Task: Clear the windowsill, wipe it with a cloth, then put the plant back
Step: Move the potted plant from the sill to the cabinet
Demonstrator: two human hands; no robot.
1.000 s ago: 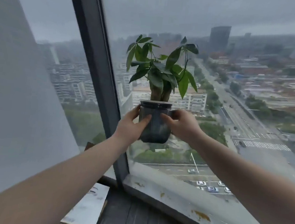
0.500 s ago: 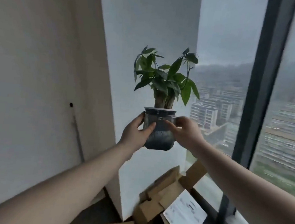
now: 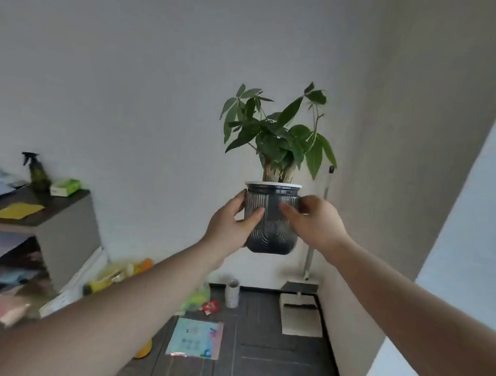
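A small green plant point(image 3: 277, 136) grows in a dark ribbed pot point(image 3: 271, 219) with a white rim. I hold the pot up in the air in front of a white wall, at arm's length. My left hand point(image 3: 230, 225) grips its left side, thumb across the front. My right hand point(image 3: 315, 222) grips its right side. A yellow cloth point(image 3: 16, 210) lies flat on the dark top of a shelf unit point(image 3: 68, 227) at the left. The windowsill is out of view.
A spray bottle point(image 3: 37, 172) and a green box point(image 3: 64, 186) stand on the shelf top. A mop point(image 3: 308, 269) leans in the corner. A roll point(image 3: 232, 292), bottles, bags and a blue packet point(image 3: 195, 338) litter the dark floor.
I have turned left, away from the window, carrying the plant with both hands. The window and cardboard boxes have left the view; the shelf unit and cluttered floor have come in.
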